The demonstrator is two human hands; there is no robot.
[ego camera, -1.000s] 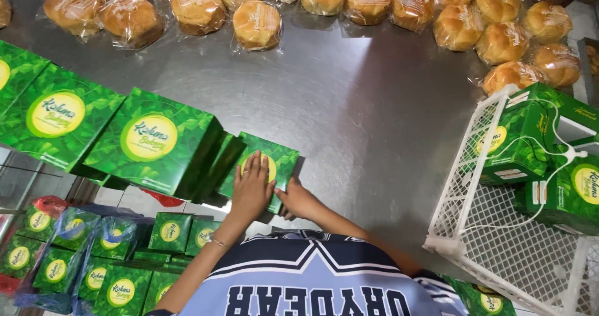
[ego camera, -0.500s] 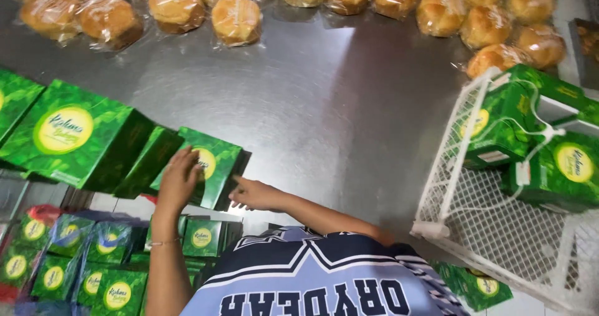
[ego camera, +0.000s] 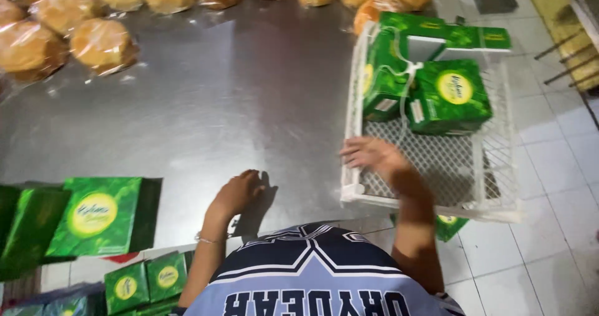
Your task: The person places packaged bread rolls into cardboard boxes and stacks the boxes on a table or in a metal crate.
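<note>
The right hand (ego camera: 374, 155) lies at centre right of the frame, fingers spread and laid on the near left rim of a white plastic lattice crate (ego camera: 430, 194); whether it grips the rim cannot be told. The crate is rectangular with thin mesh walls, and in its far end, upper right, stand glossy green cardboard boxes (ego camera: 449, 96) with round yellow emblems. The left hand (ego camera: 240, 191) rests at lower centre on the brushed stainless-steel table (ego camera: 237, 97), fingers loosely curled, holding nothing. At lower left a flat green carton (ego camera: 98, 215), square and shiny, lies on the table beside more flat cartons. Along the top edge sit round golden buns (ego camera: 103, 44), each sealed in clear crinkled film. Smaller green boxes (ego camera: 146, 277) show below the table edge at bottom left.
</note>
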